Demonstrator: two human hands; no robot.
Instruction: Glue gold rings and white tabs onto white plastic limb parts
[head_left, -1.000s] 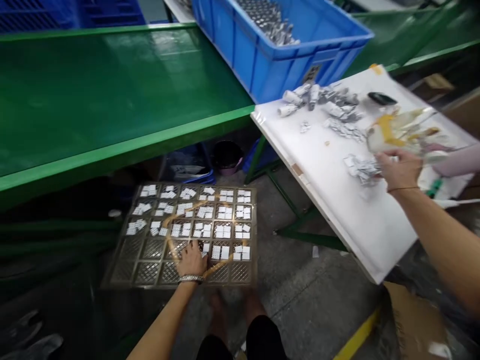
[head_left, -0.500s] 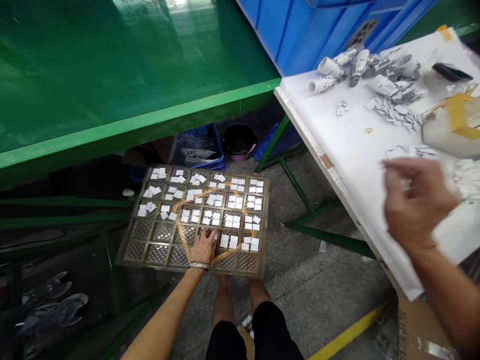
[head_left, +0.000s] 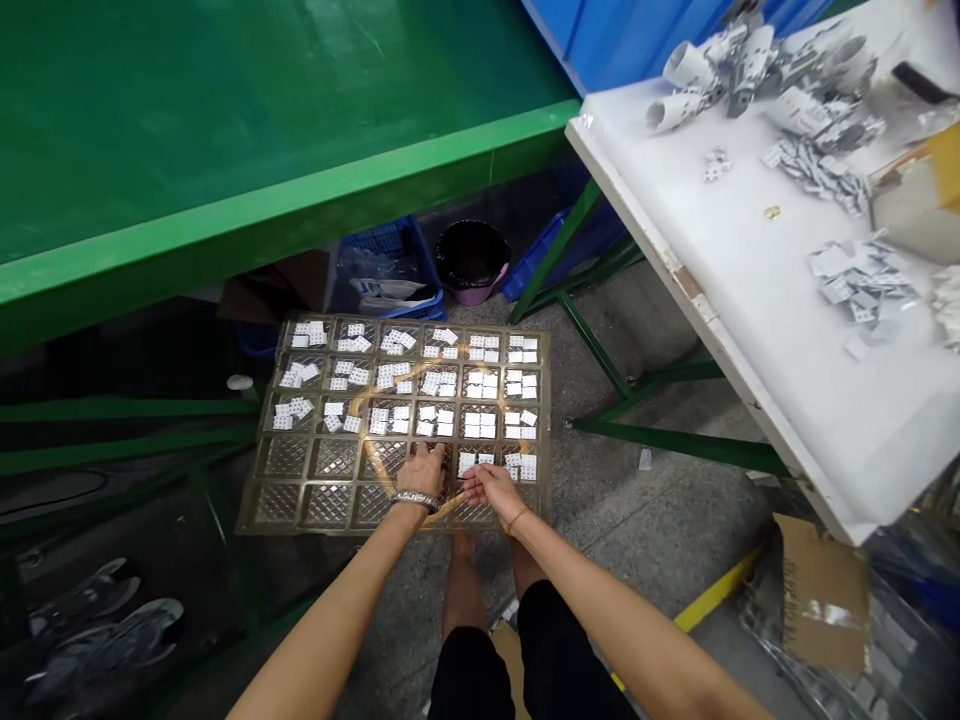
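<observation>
A clear plastic grid tray [head_left: 315, 490] lies low in front of me, most of its upper cells filled with small white pieces [head_left: 480, 420]. My left hand [head_left: 424, 470], a bracelet at the wrist, rests flat on the tray's lower middle with fingers spread. Just right of it, my right hand [head_left: 487, 485] is over a cell in the tray's lower rows, fingers pinched together; what they hold is too small to make out.
A white board [head_left: 750, 300] at the right carries loose white pieces [head_left: 862, 280] and rolled strips [head_left: 705, 70]. A green table [head_left: 262, 120] spans the back, with a blue bin [head_left: 585, 40] on it. A black bucket [head_left: 472, 260] stands beneath. Shoes [head_left: 97, 630] lie lower left.
My right hand has come down from the white board to the tray, beside my left hand. The view has tilted downward; my left hand has stayed on the tray.
</observation>
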